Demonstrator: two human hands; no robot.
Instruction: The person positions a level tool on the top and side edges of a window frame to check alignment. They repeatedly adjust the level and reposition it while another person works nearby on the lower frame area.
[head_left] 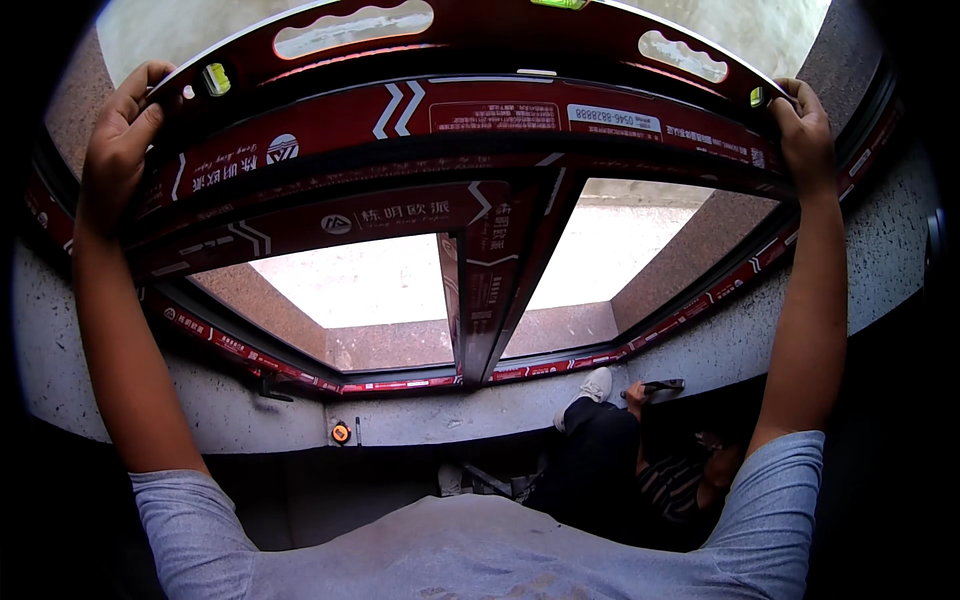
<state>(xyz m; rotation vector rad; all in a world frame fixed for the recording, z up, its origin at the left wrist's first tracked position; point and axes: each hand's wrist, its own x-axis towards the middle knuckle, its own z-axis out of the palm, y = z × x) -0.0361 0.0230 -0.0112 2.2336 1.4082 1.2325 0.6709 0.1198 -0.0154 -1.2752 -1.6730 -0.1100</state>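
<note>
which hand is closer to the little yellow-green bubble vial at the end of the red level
Left. The left hand grips the red level right beside the vial; the right hand holds the opposite end, far across.

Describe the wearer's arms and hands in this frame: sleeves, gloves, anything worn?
Both hands are bare: no gloves on the left hand or the right hand. No watch, ring or wristband shows. Forearms are uncovered up to short sleeves of a light grey-blue T-shirt, plain fabric with no visible print. No cables or markers on either arm.

A long dark-red spirit level [470, 35] (green vials near its ends) lies lengthwise against the window frame's [450, 120] top rail.
</note>
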